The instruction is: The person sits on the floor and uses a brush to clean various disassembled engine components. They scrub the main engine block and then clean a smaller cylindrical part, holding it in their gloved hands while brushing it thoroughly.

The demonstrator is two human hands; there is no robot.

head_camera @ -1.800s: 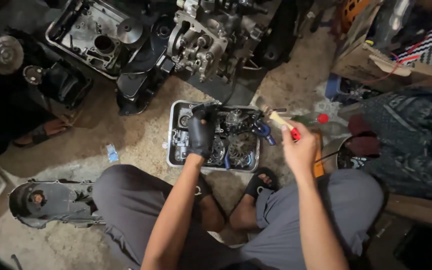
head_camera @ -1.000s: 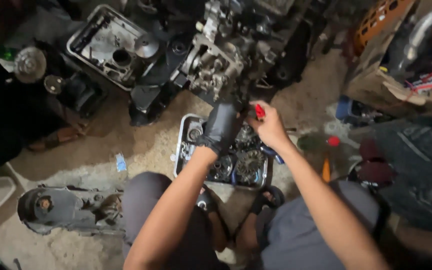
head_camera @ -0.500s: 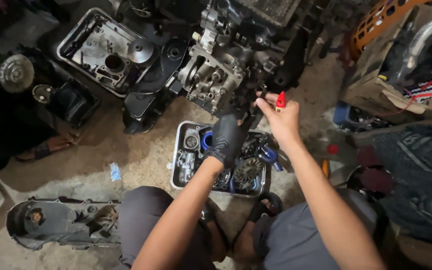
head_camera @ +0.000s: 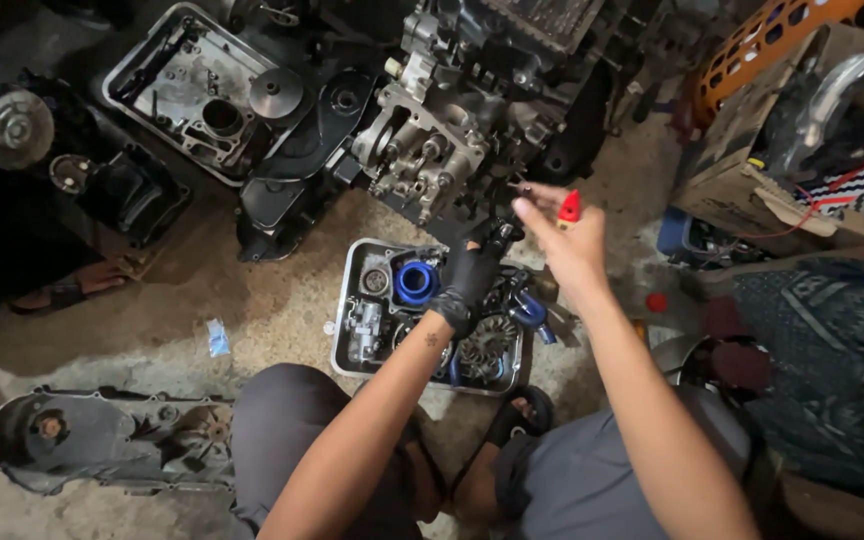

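Two hands in view, one gloved, one bare. Left hand (head_camera: pixel 470 280) wears a black glove and reaches over the shallow rectangular metal tray (head_camera: pixel 344 300) toward the grey cast-metal engine block (head_camera: pixel 432 150) on the concrete floor; fingers curled near the block's lower edge, can't tell if they grip anything. Right hand (head_camera: pixel 567 245) is bare, fingers clenched on a slim red-handled screwdriver (head_camera: pixel 569 208).

Screwdriver: only the red handle end shows past the fist, and a thin dark shaft pokes out left of the fingertips. Long axis runs roughly level across the frame, tip pointing left at the engine block, handle to the right. It sits in the air just beside the block, above the tray's far right corner.

Tray count: one tray, holding one blue ring-shaped part (head_camera: pixel 415 280), one finned round fan-like part (head_camera: pixel 487 342), plus smaller greasy bits (too cluttered to count).

Floor: two loose grey engine covers, one at top left (head_camera: pixel 177 85), one at bottom left (head_camera: pixel 102 440). One orange plastic crate (head_camera: pixel 762 40) top right.
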